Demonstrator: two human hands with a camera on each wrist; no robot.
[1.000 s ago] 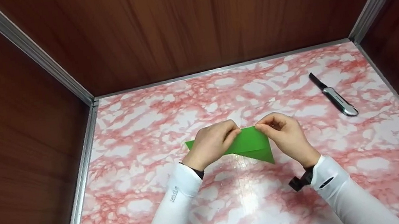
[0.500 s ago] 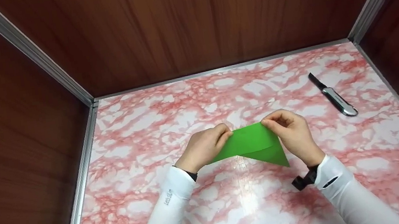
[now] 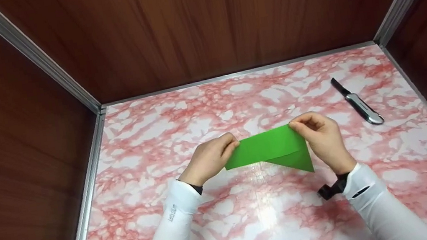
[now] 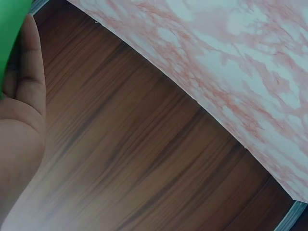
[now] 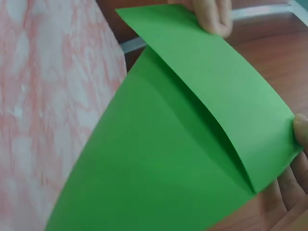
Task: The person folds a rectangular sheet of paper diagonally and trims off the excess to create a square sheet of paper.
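Thumb and bent fingers of the left hand (image 3: 210, 158) pinch the 9 o'clock end of a folded sheet of green paper (image 3: 270, 144); thumb and fingertips of the right hand (image 3: 325, 143) pinch its corner near 2 o'clock. The sheet spans the gap between the hands, seemingly lifted off the red-and-white marbled tabletop (image 3: 156, 132).

For a good hold, I judge a light, even outward pull is best, enough to straighten the far edge without creasing the pinched corners. In the right-wrist view the folded-over strip stands a little off the layer beneath, so each pinch should probably take in both layers.

In the head view the strip's long axis runs from between 8 and 9 o'clock to between 2 and 3. A triangular flap (image 3: 295, 160) hangs below its right half, its tip pointing between 4 and 5.

Farther out, between 2 and 3 o'clock and well apart, lies a utility knife (image 3: 360, 108), black blade toward 11. A wood-grain panel (image 3: 203, 24) stands at 12.
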